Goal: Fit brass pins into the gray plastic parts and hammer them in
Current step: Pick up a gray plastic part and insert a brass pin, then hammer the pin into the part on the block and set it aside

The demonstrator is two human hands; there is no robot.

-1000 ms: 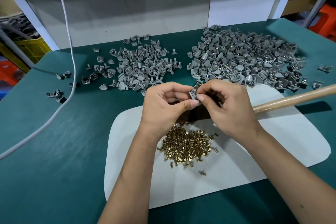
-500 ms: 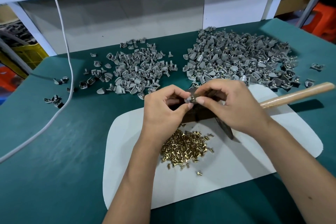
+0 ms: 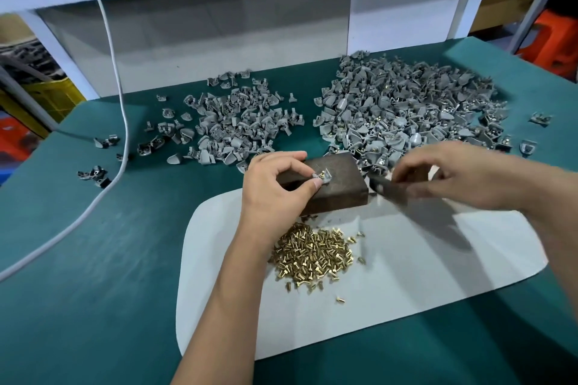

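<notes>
A dark wooden block (image 3: 339,192) lies at the far edge of the white mat (image 3: 416,262). On its top sits a gray plastic part (image 3: 323,177) with a brass pin standing in it. My left hand (image 3: 275,187) pinches this part between thumb and fingertips and steadies it on the block. To the right, my right hand (image 3: 463,178) is motion-blurred, its fingers curled over the dark hammer head (image 3: 386,189); the handle is hidden under the hand and forearm. A heap of loose brass pins (image 3: 312,255) lies on the mat near my left wrist.
Two heaps of gray parts lie on the green table (image 3: 93,259): a pile without pins (image 3: 231,128) at the back left, a larger pile with pins fitted (image 3: 406,109) at the back right. A white cable (image 3: 122,122) runs down the left side. Stray parts lie scattered around.
The part has gone from both hands' fingertips down onto the block, held by my left hand alone. My right hand has let go and swung right onto the hammer.
</notes>
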